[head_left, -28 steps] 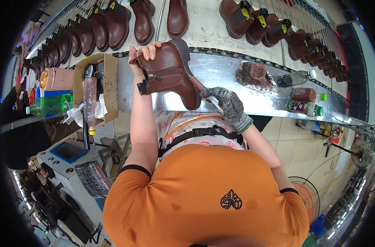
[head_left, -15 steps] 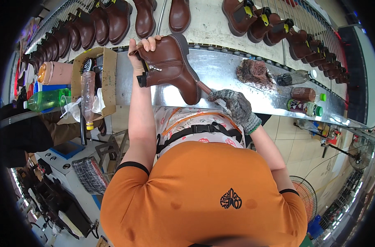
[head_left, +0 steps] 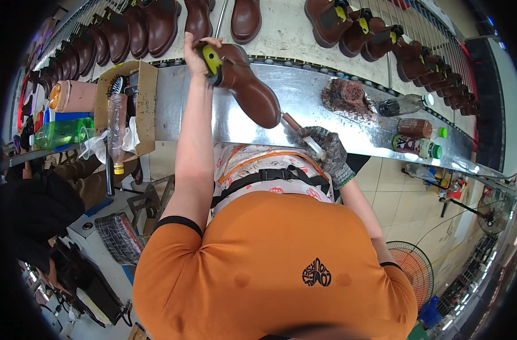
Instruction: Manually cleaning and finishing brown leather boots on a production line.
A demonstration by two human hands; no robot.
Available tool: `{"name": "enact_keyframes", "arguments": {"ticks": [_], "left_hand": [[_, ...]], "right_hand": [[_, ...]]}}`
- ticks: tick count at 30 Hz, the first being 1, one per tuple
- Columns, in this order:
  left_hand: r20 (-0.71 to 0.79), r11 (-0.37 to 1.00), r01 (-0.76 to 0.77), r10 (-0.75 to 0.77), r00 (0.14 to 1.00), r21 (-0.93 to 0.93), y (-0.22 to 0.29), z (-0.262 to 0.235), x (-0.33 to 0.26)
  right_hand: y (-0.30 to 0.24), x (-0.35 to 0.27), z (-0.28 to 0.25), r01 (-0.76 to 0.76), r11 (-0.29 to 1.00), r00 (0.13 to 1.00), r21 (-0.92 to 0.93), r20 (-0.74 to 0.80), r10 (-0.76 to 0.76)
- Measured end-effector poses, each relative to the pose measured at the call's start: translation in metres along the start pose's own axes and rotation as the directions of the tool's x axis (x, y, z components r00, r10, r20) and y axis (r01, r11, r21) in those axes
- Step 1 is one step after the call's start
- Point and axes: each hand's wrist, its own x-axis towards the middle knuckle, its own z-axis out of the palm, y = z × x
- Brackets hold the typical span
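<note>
The left hand (head_left: 195,59), which is bare, grips the brown boot (head_left: 250,90) near its top opening, with the thumb upright and some fingers behind the shaft. The right hand (head_left: 331,153), in a grey knitted glove, is closed around a thin tool (head_left: 291,121) with a brown head and a whitish handle.

As I judge, the work on this boot is under way and not finished, because one hand holds it up and the other keeps the tool close to it. The visible leather looks evenly brown, but I cannot tell which part is treated and which part is left. Other boots stand in a left row (head_left: 139,34) and a right row (head_left: 326,25) behind the table (head_left: 173,113); whether they are done, the view does not show.

From left to right, the cardboard box (head_left: 148,96) is first, at the left of the raised forearm. Then comes the left hand, and the boot extends from it to the right and toward the person, tilted in the air above the table. The toe points to the gloved hand. The tool's head is just beside this toe; I cannot tell if they touch. Further right, a crumbly brown lump (head_left: 343,95) lies on the table, and after it a bottle with a white cap (head_left: 406,105).
</note>
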Motion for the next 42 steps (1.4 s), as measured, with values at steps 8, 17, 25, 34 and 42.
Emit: {"name": "enact_keyframes", "arguments": {"ticks": [8,17,25,34,42], "left_hand": [[0.098,0.573,-0.349,0.423,0.901,0.741,-0.025,0.001,-0.005],[0.215,0.234,-0.309,0.353,0.91,0.922,0.006,-0.001,-0.028],[0.179,0.126,-0.241,0.371,0.911,0.962,0.02,0.002,-0.087],[-0.157,0.159,0.148,0.048,0.986,0.976,0.044,0.055,-0.171],[-0.215,0.631,0.496,-0.47,0.856,0.596,0.02,0.058,-0.198]], "right_hand": [[0.025,0.005,-0.007,-0.068,0.688,0.99,0.723,-0.039,0.139],[-0.017,0.002,-0.001,-0.037,0.859,0.921,0.51,-0.316,0.227],[-0.015,0.004,-0.003,-0.009,0.952,0.909,0.306,-0.394,0.135],[-0.062,0.007,0.007,-0.073,0.979,0.939,-0.191,-0.344,0.003],[-0.077,-0.002,0.007,0.072,0.864,0.964,-0.498,-0.189,-0.189]]}}
